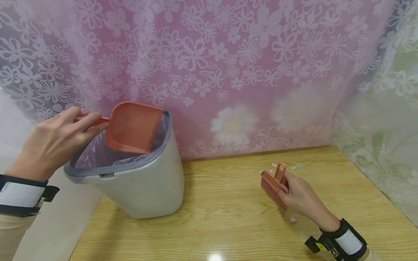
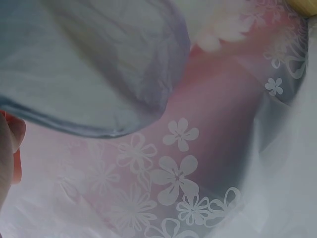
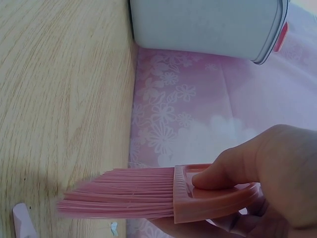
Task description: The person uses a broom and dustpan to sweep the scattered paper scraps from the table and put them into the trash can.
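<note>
My left hand grips the short handle of an orange-red dustpan. The pan is tipped over the mouth of a pale grey trash bin, its wide edge inside the rim. In the left wrist view only the fingertips show, at the left edge. With my right hand I hold a small matching brush, thumb along its base. In the right wrist view its pink bristles point left. Small paper scraps lie on the table around the brush.
A purple liner bag lines the bin. The wooden table meets a pink flowered curtain at the back and a pale green flowered one at the right. More scraps lie behind the brush.
</note>
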Tool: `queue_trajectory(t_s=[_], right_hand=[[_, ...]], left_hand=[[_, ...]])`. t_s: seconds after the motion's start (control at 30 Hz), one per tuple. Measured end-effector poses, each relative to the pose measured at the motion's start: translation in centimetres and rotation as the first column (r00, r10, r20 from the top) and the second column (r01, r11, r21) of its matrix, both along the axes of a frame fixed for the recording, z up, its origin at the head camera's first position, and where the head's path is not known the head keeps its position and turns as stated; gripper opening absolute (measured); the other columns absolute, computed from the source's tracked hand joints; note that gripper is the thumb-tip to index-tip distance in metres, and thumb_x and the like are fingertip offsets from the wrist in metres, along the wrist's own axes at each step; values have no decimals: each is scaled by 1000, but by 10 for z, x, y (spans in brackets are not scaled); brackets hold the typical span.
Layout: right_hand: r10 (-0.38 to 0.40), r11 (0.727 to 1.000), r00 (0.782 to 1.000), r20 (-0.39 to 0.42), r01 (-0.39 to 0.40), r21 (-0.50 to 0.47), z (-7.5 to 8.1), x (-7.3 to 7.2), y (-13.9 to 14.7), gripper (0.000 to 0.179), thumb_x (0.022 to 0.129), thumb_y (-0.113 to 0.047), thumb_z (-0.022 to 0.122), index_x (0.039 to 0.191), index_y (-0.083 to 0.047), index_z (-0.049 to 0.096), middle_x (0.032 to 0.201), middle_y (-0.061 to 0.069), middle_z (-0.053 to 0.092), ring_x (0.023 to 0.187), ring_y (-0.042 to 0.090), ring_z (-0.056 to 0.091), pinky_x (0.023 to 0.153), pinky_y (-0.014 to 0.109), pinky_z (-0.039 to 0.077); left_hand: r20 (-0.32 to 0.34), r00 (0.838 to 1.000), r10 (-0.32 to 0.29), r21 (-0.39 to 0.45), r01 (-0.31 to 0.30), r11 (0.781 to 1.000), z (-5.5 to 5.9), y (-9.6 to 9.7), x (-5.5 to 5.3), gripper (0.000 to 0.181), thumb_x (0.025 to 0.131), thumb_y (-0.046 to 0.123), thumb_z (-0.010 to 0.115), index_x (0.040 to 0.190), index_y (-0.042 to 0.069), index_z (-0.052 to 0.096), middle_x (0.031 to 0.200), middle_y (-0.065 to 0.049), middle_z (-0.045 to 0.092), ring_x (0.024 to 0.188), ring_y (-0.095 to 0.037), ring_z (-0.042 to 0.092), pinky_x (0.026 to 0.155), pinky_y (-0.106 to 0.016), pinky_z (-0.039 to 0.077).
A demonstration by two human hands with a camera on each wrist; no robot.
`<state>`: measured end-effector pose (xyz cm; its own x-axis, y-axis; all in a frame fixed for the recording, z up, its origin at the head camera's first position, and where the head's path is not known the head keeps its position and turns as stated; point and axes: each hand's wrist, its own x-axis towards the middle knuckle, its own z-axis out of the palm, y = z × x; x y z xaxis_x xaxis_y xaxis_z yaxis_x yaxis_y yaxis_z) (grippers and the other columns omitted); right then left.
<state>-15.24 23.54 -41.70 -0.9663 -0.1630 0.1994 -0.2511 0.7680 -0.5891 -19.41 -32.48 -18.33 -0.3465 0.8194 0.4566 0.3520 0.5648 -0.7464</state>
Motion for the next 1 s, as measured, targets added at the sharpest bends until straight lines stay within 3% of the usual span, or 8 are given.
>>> queue_trajectory(t_s=[0.13, 0.3, 0.53, 0.73, 0.83, 1.0], right_hand=[[0, 1000, 1000, -6, 0, 2, 0, 0, 0, 31, 88, -2, 64, 117, 3, 56, 83, 10, 67, 60, 11, 58, 47, 25, 46], [5, 1000, 1000, -6, -5, 4, 0, 0, 0, 31, 88, -3, 64, 117, 3, 56, 82, 8, 66, 58, 11, 56, 46, 24, 44], [6, 1000, 1000, -2, -6, 3, -1, 1, 0, 30, 88, -2, 64, 117, 2, 56, 80, 7, 65, 57, 11, 54, 46, 24, 42], [3, 1000, 1000, 2, -3, 0, 0, 1, 0, 30, 88, -2, 64, 117, 2, 56, 81, 7, 65, 58, 11, 53, 47, 24, 41], [6, 1000, 1000, 0, -6, 0, 0, 2, 0, 31, 88, -2, 64, 118, 2, 56, 81, 7, 65, 58, 11, 54, 47, 24, 42], [4, 1000, 1000, -8, -4, -6, -1, 2, 0, 31, 88, -2, 64, 118, 2, 56, 81, 7, 66, 59, 11, 55, 48, 25, 43]], left_hand=[[-8, 1000, -16, 2, 16, 1000, 0, -1, 0, 40, 77, -1, 71, 116, 7, 74, 92, -16, 56, 77, -36, 55, 50, -43, 54], [9, 1000, 6, -14, -6, 1000, 4, -5, 2, 45, 77, -10, 69, 116, 11, 75, 94, -17, 56, 80, -38, 54, 48, -46, 54], [0, 1000, 4, 5, -4, 1000, 14, -3, 6, 38, 83, -6, 65, 116, 10, 75, 86, -15, 50, 72, -38, 50, 36, -46, 47], [42, 999, 32, 18, -32, 999, 25, -2, 9, 50, 73, -11, 77, 118, 9, 74, 88, -16, 56, 71, -37, 48, 36, -47, 47], [72, 996, 58, 23, -60, 998, 29, -3, 10, 62, 63, -16, 75, 120, 10, 74, 94, -16, 60, 74, -37, 49, 36, -48, 48], [146, 986, 75, 58, -84, 995, 29, -6, 9, 59, 58, -14, 74, 112, 10, 76, 95, -13, 64, 70, -34, 48, 34, -47, 46]])
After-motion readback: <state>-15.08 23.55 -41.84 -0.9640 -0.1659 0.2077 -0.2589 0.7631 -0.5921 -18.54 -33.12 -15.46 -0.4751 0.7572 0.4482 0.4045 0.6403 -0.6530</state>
